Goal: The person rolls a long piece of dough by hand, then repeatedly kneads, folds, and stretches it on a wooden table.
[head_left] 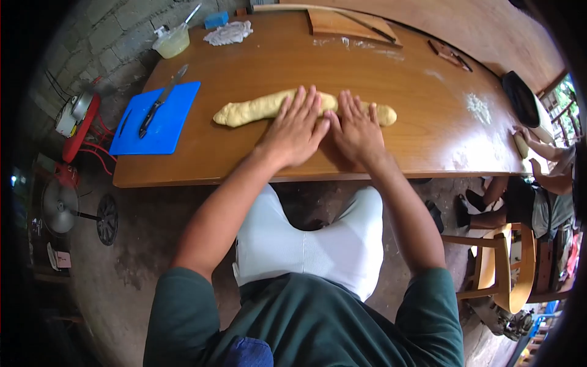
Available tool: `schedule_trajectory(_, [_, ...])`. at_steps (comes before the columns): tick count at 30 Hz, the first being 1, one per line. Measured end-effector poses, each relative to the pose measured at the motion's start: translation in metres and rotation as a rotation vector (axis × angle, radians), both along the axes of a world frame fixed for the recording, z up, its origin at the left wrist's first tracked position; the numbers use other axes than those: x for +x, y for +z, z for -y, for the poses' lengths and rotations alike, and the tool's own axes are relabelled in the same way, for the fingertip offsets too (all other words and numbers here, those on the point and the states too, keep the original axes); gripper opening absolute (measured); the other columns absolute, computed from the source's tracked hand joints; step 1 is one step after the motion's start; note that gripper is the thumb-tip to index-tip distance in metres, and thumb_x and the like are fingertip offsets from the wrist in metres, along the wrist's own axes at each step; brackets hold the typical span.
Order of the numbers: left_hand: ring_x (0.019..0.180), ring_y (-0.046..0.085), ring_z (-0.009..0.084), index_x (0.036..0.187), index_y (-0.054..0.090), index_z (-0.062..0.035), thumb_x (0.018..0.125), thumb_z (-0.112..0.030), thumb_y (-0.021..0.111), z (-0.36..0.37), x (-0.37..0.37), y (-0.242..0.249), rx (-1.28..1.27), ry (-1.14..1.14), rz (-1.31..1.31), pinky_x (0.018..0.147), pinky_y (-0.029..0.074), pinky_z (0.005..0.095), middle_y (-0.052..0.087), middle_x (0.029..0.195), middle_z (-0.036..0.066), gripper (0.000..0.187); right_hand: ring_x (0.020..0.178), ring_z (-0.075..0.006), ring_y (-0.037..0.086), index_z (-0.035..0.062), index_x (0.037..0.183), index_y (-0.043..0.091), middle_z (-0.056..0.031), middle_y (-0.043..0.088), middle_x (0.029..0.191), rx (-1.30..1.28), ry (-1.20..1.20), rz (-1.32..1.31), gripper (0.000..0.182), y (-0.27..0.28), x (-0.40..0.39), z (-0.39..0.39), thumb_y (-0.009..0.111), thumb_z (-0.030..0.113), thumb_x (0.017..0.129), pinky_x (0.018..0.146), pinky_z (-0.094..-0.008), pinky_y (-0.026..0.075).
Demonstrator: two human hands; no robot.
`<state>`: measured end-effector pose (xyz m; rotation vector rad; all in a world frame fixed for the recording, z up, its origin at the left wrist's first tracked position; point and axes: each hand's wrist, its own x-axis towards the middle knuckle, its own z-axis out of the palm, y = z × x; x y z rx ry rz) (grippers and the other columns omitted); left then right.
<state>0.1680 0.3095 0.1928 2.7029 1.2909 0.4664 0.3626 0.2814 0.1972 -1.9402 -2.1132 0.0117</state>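
Note:
A long log of pale yellow dough (pixel 254 109) lies across the wooden table in front of me. My left hand (pixel 298 129) rests on the middle of the log, palm down with the fingers stretched out over it. Close beside it, my right hand (pixel 356 129) presses flat on the right part of the dough, fingers extended. The two thumbs nearly meet. Both ends of the log stick out past my hands, the left one much longer and knobbly. What lies under the palms is hidden.
To the left, a knife (pixel 160 104) lies on a blue cutting board (pixel 177 125). A plastic tub (pixel 172 43), a crumpled white cloth (pixel 228 33) and a wooden board (pixel 342 25) sit along the far side. Flour (pixel 478 109) dusts the table's right side, near another person's hands (pixel 531 144) with dough.

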Motion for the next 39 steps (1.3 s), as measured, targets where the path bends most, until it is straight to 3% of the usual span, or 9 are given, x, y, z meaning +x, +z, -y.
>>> schedule_trajectory(4, [0.165, 0.005, 0.0350, 0.167, 0.022, 0.0022, 0.112, -0.058, 0.015, -0.089, 0.025, 0.011, -0.141, 0.167, 0.004, 0.133, 0.003, 0.0501, 0.013, 0.177, 0.021, 0.082, 0.162, -0.0319, 0.023, -0.0023, 0.166, 0.025, -0.0172, 0.031, 0.172, -0.110, -0.133, -0.004, 0.089, -0.002, -0.001, -0.071, 0.025, 0.065, 0.108, 0.133, -0.0516, 0.007])
schedule_trajectory(12, [0.164, 0.015, 0.0321, 0.168, 0.033, -0.0183, 0.109, -0.061, 0.024, -0.213, 0.065, 0.004, 0.007, 0.385, 0.069, 0.133, 0.010, 0.0531, 0.020, 0.177, 0.013, 0.073, 0.163, -0.0299, 0.019, 0.0026, 0.163, 0.037, -0.0150, 0.031, 0.173, -0.027, -0.171, -0.085, 0.086, -0.001, 0.020, -0.204, 0.024, 0.066, 0.105, 0.134, -0.0488, 0.011])
schedule_trajectory(17, [0.160, 0.027, 0.0346, 0.153, 0.055, -0.0135, 0.109, -0.055, 0.036, -0.288, 0.078, -0.005, 0.174, 0.358, 0.211, 0.132, 0.018, 0.0532, 0.037, 0.170, 0.016, 0.063, 0.137, -0.0365, 0.056, 0.0009, 0.129, 0.066, -0.0197, 0.067, 0.138, 0.199, -0.137, -0.118, 0.062, -0.004, 0.032, -0.280, 0.040, 0.052, 0.106, 0.123, -0.0498, 0.033])
schedule_trajectory(19, [0.148, 0.047, 0.0365, 0.137, 0.066, -0.0091, 0.108, -0.047, 0.043, -0.314, 0.085, -0.006, 0.278, 0.351, 0.229, 0.125, 0.033, 0.0514, 0.057, 0.154, 0.017, 0.053, 0.134, -0.0366, 0.058, 0.0012, 0.125, 0.068, -0.0193, 0.068, 0.135, 0.266, -0.129, -0.107, 0.058, -0.014, 0.037, -0.313, 0.041, 0.049, 0.106, 0.120, -0.0512, 0.035])
schedule_trajectory(24, [0.109, 0.067, 0.0342, 0.110, 0.070, -0.0056, 0.106, -0.031, 0.050, -0.318, 0.085, -0.008, 0.476, 0.254, 0.270, 0.099, 0.051, 0.0481, 0.072, 0.115, 0.013, 0.032, 0.110, -0.0379, 0.068, 0.0044, 0.107, 0.072, -0.0186, 0.074, 0.114, 0.438, 0.027, -0.097, 0.043, -0.018, 0.039, -0.324, 0.046, 0.038, 0.105, 0.102, -0.0516, 0.050])
schedule_trajectory(28, [0.110, 0.066, 0.0341, 0.109, 0.069, -0.0059, 0.105, -0.030, 0.051, -0.274, 0.075, -0.001, 0.439, 0.171, 0.296, 0.100, 0.050, 0.0491, 0.071, 0.116, 0.012, 0.031, 0.106, -0.0377, 0.070, 0.0063, 0.110, 0.072, -0.0187, 0.074, 0.114, 0.433, 0.050, -0.166, 0.041, -0.014, 0.034, -0.287, 0.045, 0.037, 0.106, 0.098, -0.0498, 0.053])
schedule_trajectory(35, [0.138, 0.055, 0.0388, 0.150, 0.055, -0.0091, 0.108, -0.047, 0.035, -0.187, 0.062, -0.012, 0.209, 0.439, -0.010, 0.124, 0.032, 0.0559, 0.055, 0.155, 0.016, 0.061, 0.149, -0.0310, 0.045, 0.0124, 0.145, 0.060, -0.0106, 0.055, 0.156, 0.056, -0.057, -0.085, 0.059, -0.011, 0.020, -0.195, 0.028, 0.049, 0.111, 0.124, -0.0456, 0.033])
schedule_trajectory(37, [0.140, 0.054, 0.0398, 0.154, 0.051, -0.0076, 0.108, -0.049, 0.032, -0.164, 0.054, -0.004, 0.117, 0.388, -0.069, 0.123, 0.032, 0.0556, 0.053, 0.157, 0.018, 0.065, 0.159, -0.0282, 0.033, 0.0141, 0.158, 0.049, -0.0085, 0.043, 0.168, -0.053, -0.053, -0.059, 0.068, -0.007, 0.020, -0.167, 0.021, 0.056, 0.112, 0.129, -0.0447, 0.026])
schedule_trajectory(39, [0.138, 0.056, 0.0394, 0.149, 0.053, 0.0001, 0.108, -0.050, 0.037, -0.135, 0.041, 0.010, -0.005, 0.314, -0.095, 0.120, 0.036, 0.0552, 0.057, 0.152, 0.023, 0.067, 0.156, -0.0296, 0.037, 0.0124, 0.157, 0.049, -0.0108, 0.045, 0.166, -0.086, -0.040, -0.058, 0.069, 0.002, 0.017, -0.133, 0.022, 0.057, 0.112, 0.128, -0.0454, 0.028])
